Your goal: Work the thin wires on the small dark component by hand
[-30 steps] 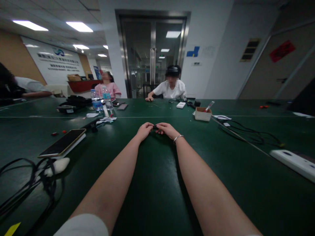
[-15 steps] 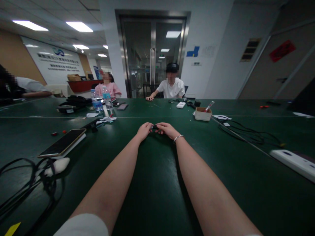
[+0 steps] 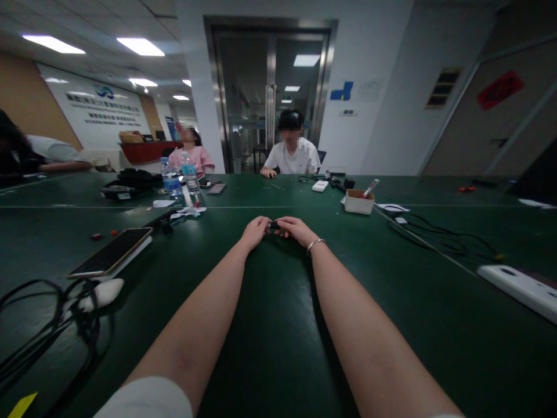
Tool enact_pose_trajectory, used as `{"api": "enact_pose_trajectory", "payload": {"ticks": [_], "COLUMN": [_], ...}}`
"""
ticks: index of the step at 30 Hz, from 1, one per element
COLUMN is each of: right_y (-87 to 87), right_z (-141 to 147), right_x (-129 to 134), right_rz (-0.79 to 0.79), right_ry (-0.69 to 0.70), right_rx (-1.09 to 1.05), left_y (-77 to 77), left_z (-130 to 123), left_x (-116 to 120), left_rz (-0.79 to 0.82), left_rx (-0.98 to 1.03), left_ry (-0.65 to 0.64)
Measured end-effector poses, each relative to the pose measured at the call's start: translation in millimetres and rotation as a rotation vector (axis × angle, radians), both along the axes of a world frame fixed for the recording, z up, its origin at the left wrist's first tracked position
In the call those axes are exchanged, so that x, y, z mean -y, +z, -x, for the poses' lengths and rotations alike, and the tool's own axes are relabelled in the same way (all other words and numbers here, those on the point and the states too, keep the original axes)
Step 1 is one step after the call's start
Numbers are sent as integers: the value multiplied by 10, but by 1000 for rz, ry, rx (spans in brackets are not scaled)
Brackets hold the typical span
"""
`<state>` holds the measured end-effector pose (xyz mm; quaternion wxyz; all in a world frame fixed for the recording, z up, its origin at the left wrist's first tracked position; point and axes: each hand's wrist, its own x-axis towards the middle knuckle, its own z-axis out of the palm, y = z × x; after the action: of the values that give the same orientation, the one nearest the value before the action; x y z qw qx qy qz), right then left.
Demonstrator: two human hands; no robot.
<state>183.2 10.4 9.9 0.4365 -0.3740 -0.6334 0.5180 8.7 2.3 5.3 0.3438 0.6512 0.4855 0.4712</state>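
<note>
Both my arms reach forward over the dark green table [image 3: 278,302]. Between my fingertips is a small black object [image 3: 274,224], too small for me to tell its kind. My left hand [image 3: 255,232] pinches its left end, where a lighter bit shows. My right hand [image 3: 296,230], with a silver bangle [image 3: 315,246] at the wrist, has its fingers closed on the right end. The two hands are only a finger's width or so apart, just above or on the tabletop; I cannot tell which.
At left lie a phone [image 3: 112,252] on a white thing, a white mouse [image 3: 102,294] and black cables [image 3: 56,313]. Water bottles [image 3: 189,174] stand farther back. To the right are a small box [image 3: 359,202], more cables and a power strip [image 3: 522,287]. A person [image 3: 291,148] sits opposite.
My hands and the small black object stay in place. The person opposite has leaned forward and a little to the left.
</note>
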Motion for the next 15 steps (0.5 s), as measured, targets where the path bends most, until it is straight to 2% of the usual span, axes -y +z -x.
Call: {"api": "enact_pose_trajectory", "payload": {"ticks": [15], "right_y": [-5], "right_z": [2], "right_x": [-5], "right_rz": [9], "right_ry": [-1], "right_rx": [-6], "left_y": [-1], "left_z": [9], "left_x": [-10], "left_rz": [-14], "left_rx": [-11], "left_ry": [-3]}}
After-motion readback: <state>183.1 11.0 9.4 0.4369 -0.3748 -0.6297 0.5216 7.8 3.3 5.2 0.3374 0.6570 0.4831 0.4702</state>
